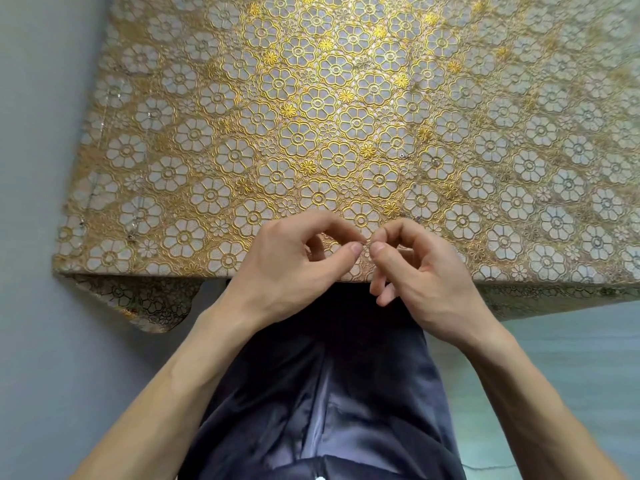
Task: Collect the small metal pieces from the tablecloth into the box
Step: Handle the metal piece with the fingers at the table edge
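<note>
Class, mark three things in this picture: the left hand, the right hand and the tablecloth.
left hand (pixel 294 265), head view, on the back of the hand
right hand (pixel 429 271), head view, on the back of the hand
tablecloth (pixel 318 102), head view, on a bare flower motif near the middle

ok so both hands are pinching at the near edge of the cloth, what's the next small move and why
Probably reach the right hand forward to the small silvery metal piece just beyond its knuckles on the gold floral lace tablecloth: it looks the nearest loose one. Whether it or the left hand already pinches anything is too small to tell; no box shows.
</note>
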Action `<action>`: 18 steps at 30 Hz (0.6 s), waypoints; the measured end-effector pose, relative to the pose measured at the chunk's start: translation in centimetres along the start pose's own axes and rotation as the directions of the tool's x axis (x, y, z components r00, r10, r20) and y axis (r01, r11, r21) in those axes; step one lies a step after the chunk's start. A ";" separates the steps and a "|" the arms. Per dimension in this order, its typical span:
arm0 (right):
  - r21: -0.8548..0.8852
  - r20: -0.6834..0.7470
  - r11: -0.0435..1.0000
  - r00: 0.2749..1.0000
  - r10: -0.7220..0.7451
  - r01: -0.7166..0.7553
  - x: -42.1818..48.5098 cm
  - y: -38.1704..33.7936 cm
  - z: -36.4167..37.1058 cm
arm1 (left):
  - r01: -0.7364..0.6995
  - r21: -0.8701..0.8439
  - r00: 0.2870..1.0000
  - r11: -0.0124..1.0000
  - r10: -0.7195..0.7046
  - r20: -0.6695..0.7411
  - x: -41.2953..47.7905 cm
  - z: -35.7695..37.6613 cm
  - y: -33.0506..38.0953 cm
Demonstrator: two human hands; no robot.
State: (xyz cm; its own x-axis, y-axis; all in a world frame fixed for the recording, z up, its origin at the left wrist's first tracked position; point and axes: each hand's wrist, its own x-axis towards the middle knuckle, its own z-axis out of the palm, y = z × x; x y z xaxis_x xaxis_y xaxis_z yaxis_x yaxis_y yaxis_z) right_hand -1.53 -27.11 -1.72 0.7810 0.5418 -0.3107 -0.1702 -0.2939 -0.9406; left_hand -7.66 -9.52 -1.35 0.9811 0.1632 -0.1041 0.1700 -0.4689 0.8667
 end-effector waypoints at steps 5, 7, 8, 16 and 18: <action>-0.005 -0.005 1.000 1.000 0.013 -0.013 0.3 -0.4 0.2 | 0.032 -0.045 0.998 0.999 -0.030 0.048 0.0 -0.1 0.1; -0.002 0.000 1.000 1.000 0.011 -0.011 0.3 -0.4 0.3 | 0.036 -0.058 0.998 0.998 -0.033 0.058 0.0 -0.2 0.1; -0.002 0.004 1.000 1.000 0.008 -0.008 0.3 -0.4 0.3 | 0.034 -0.060 0.998 0.998 -0.031 0.057 0.0 -0.2 0.1; 0.011 0.033 1.000 0.999 -0.004 0.004 0.3 -0.3 0.0 | 0.038 -0.063 0.997 0.997 -0.034 0.069 -0.1 -0.1 0.2; 0.014 0.041 1.000 0.999 -0.001 0.000 0.2 -0.2 -0.2 | 0.045 -0.071 0.997 0.996 -0.040 0.073 -0.1 -0.1 0.1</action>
State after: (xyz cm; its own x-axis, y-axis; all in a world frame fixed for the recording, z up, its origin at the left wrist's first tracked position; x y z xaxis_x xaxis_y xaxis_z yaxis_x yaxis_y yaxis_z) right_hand -1.23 -27.06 -1.56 0.7558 0.5740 -0.3153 -0.1786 -0.2825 -0.9425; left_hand -7.77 -9.47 -1.23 0.9777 0.1179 -0.1738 0.2069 -0.3985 0.8935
